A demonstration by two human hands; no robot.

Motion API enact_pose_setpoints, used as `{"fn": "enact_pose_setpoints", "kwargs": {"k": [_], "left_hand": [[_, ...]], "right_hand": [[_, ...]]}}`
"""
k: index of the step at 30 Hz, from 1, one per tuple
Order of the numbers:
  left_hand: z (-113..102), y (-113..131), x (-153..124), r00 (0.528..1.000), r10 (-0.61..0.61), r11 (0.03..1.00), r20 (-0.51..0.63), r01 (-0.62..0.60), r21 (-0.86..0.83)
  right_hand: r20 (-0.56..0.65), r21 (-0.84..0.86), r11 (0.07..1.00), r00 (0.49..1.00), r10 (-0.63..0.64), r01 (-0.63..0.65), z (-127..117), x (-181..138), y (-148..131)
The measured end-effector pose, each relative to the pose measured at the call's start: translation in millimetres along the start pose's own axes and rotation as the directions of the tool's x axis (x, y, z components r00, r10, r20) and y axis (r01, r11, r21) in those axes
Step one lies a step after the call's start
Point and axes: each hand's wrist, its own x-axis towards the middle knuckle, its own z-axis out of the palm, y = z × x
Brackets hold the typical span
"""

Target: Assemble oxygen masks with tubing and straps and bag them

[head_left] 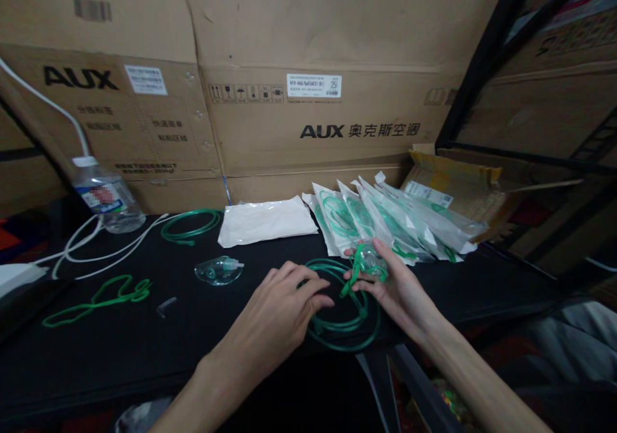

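Observation:
My right hand [393, 285] is closed around a clear plastic oxygen mask [375, 261] with a green elastic strap [355, 269] hanging from it. My left hand [292, 301] is held just left of it, fingers curled and thumb near the fingertips; whatever may be between them is hidden. Beneath both hands lies a coil of green tubing [347, 344] on the black table. Farther left are a second clear mask [219, 270], a loose green strap [103, 303], a small clear connector [166, 307] and another coiled green tube [190, 232].
Several packaged mask sets [385, 218] lean in a row at the back right, beside an opened carton [453, 185]. A flat white package [267, 221] lies behind my hands. A water bottle [108, 198] and white cables [103, 263] occupy the left. Large cardboard boxes [308, 35] wall the back.

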Motion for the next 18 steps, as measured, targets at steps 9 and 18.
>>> {"fn": "enact_pose_setpoints", "kwargs": {"k": [9,18], "left_hand": [[36.1,-26.3,56.6,0.97,0.216,0.976,0.115,-0.214,-0.03],[31.8,-18.0,48.1,0.981,0.187,0.972,0.049,-0.192,0.137]], "right_hand": [[0.031,-0.012,0.998,0.998,0.055,-0.055,-8.9,-16.9,-1.5],[-0.116,0.141,0.988,0.992,-0.04,0.056,-34.5,-10.5,-5.6]]}}
